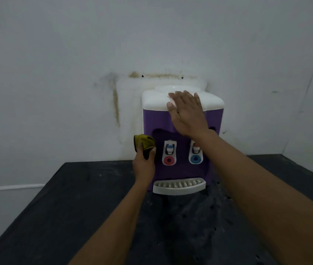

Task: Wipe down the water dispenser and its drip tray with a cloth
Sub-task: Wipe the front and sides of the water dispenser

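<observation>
A purple water dispenser [151,119] with a white top stands on a dark table against the wall. Its white drip tray [178,186] juts out at the bottom front. Two taps sit in the front recess, one with a red ring [169,160] and one with a blue ring [195,158]. My left hand [144,165] grips a bunched yellow cloth [143,142] against the dispenser's left front edge. My right hand [187,113] lies flat with fingers spread over the dispenser's white top and upper front, holding nothing.
The dark table [75,207] is dusty and reaches toward me, with its edges at left and right. A stained white wall [75,73] rises directly behind the dispenser.
</observation>
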